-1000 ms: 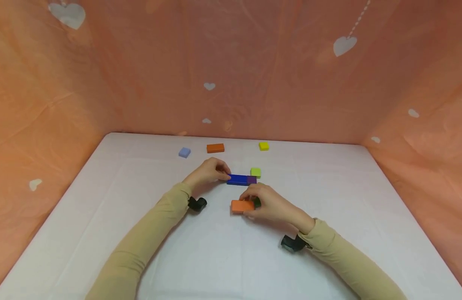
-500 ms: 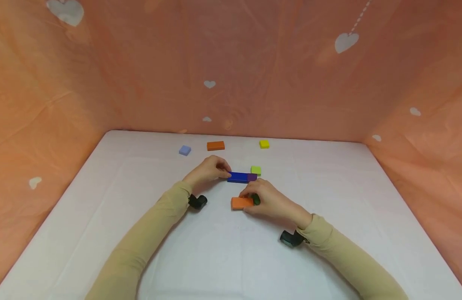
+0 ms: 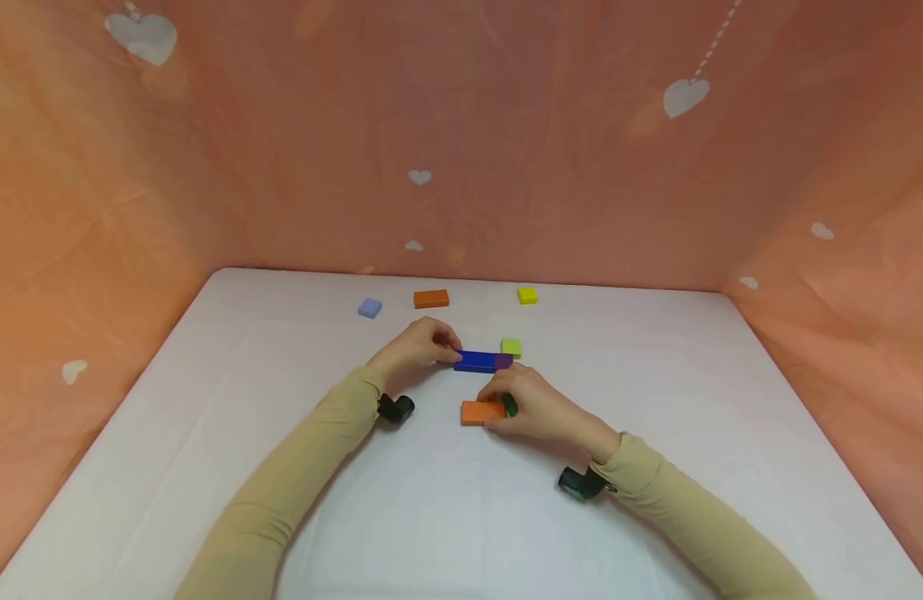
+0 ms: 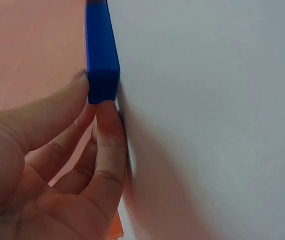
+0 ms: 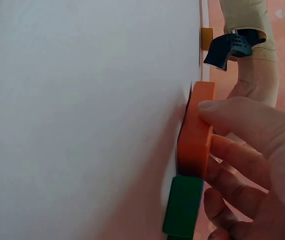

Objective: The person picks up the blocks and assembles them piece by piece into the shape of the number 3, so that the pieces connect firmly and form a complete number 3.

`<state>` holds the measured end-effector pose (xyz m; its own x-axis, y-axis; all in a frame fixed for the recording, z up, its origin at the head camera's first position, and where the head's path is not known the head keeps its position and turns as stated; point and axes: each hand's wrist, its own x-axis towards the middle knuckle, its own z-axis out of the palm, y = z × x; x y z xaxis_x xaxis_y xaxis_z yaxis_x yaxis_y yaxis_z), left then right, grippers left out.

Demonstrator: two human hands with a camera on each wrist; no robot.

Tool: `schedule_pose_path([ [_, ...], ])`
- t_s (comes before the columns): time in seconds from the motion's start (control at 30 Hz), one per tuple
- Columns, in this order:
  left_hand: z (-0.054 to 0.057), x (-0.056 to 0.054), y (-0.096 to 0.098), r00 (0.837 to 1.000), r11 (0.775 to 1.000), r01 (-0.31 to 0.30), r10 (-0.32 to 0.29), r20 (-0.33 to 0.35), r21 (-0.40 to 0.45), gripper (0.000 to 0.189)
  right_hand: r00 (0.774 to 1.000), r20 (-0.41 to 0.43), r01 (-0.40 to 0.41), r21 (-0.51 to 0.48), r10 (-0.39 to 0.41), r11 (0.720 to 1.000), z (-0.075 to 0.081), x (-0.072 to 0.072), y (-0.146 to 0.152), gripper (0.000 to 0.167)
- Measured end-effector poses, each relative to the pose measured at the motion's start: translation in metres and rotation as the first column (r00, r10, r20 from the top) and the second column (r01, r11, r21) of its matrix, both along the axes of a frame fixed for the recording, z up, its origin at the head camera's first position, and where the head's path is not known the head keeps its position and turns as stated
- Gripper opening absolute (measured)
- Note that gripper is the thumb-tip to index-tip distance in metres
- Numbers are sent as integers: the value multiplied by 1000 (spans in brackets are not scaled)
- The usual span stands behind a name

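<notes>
My left hand (image 3: 416, 346) pinches the left end of a long blue block (image 3: 476, 361), its thumb and a finger on that end in the left wrist view. A purple block (image 3: 503, 362) meets the blue block's right end. Closer to me, my right hand (image 3: 544, 410) grips an orange block (image 3: 476, 413) between thumb and fingers. A green block (image 5: 183, 205) lies end to end with the orange block in the right wrist view; the head view shows it partly hidden by the right hand. Just behind the purple block lies a lime-green square block (image 3: 511, 347).
Farther back on the white table (image 3: 619, 358) lie a pale blue square block (image 3: 369, 308), a dark orange block (image 3: 431, 298) and a yellow square block (image 3: 527, 295). An orange cloth (image 3: 551, 167) with heart prints hangs behind the table and along both sides.
The head view has tilted slightly up and down. Both hands keep their holds, and the blocks stay practically where they were.
</notes>
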<state>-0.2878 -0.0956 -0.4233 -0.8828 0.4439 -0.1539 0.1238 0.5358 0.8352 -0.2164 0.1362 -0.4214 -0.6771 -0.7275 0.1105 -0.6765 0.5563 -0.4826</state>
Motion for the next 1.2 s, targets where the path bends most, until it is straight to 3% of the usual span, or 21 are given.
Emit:
schedule_pose_path([
  [0.3, -1, 1, -2, 1000, 1000, 9, -10, -15, -4, 11, 1000, -13, 7, -8, -7, 1000, -4, 0, -3, 26],
  [0.6, -5, 1, 0, 1000, 1000, -11, 11, 19, -4, 13, 999, 5, 31, 22, -31, 999, -6, -1, -1, 26],
  [1.2, -4, 0, 1, 1000, 1000, -21, 21, 17, -5, 12, 999, 24, 30, 25, -31, 999, -3, -2, 0, 28],
])
